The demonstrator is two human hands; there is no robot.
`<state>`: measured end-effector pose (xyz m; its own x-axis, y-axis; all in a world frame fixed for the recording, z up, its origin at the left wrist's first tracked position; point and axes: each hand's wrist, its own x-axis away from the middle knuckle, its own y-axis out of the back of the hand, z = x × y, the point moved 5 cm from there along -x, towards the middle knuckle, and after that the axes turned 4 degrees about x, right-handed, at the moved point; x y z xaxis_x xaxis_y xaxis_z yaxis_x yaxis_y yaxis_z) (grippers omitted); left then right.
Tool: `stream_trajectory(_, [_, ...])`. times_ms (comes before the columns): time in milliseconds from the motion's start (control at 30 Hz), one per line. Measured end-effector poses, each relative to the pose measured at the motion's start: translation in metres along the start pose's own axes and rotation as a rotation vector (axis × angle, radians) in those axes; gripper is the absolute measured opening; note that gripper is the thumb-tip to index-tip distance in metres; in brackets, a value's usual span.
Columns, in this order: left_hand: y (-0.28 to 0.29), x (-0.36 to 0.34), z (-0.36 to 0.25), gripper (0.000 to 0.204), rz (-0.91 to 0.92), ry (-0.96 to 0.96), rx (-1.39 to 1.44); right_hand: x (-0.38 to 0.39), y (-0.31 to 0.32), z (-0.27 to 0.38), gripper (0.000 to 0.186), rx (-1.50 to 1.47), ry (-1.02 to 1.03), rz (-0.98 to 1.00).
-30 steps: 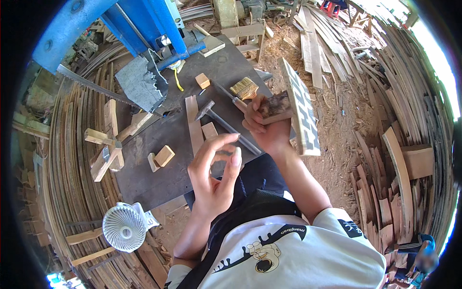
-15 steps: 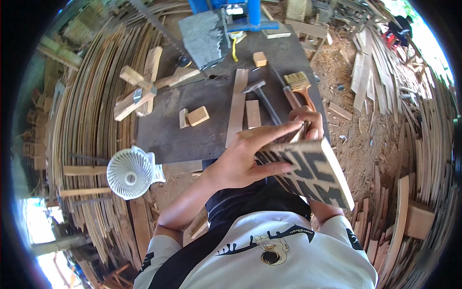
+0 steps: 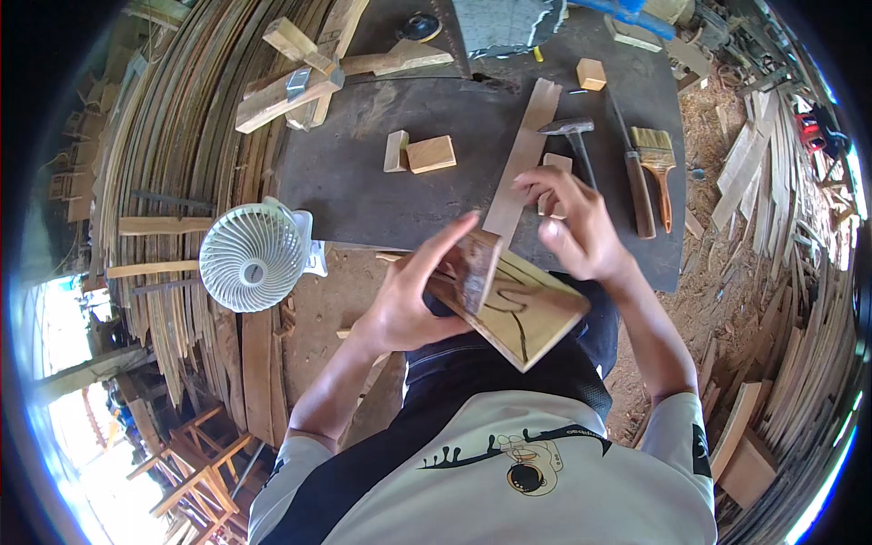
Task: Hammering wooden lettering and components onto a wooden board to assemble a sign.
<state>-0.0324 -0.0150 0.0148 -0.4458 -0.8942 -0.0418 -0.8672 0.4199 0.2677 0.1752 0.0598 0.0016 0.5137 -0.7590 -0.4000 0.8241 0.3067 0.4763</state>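
My left hand (image 3: 409, 304) grips a wooden piece (image 3: 538, 313) over my lap. Its flat, pale face carries dark drawn lines, and a short, rough brown board stands up from it beside my fingers. Whether the two parts are fastened, I cannot tell. Over the table's near edge, my right hand (image 3: 586, 227) has its fingers loosely curled, thumb apart, and nothing visible in it. Just beyond it lie a hammer (image 3: 572, 132), a thin wooden strip (image 3: 529, 150) and a small wood block (image 3: 556, 163), partly hidden by the fingers.
On the dark table (image 3: 354, 195) lie a brush (image 3: 656, 163), a wooden-handled tool (image 3: 639, 186) and small blocks (image 3: 431, 154). A white fan (image 3: 254, 259) stands at the left. Wooden pieces (image 3: 300, 82) lie at the far left, and stacked planks flank both sides.
The wooden piece has turned from its dark-lettered face to its pale, lined face and moved left. My right hand has let go of it and now sits apart, near the hammer. The view has shifted.
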Motion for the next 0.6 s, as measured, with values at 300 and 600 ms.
stream_trajectory(300, [0.026, 0.02, 0.063, 0.102, -0.538, -0.112, -0.329, 0.032, -0.024, -0.047, 0.047, -0.063, -0.804, -0.017])
stream_trajectory(600, [-0.022, 0.001, 0.063, 0.09, -0.548, -0.381, -0.565, 0.034, -0.047, -0.066, 0.04, -0.71, -0.721, -0.298])
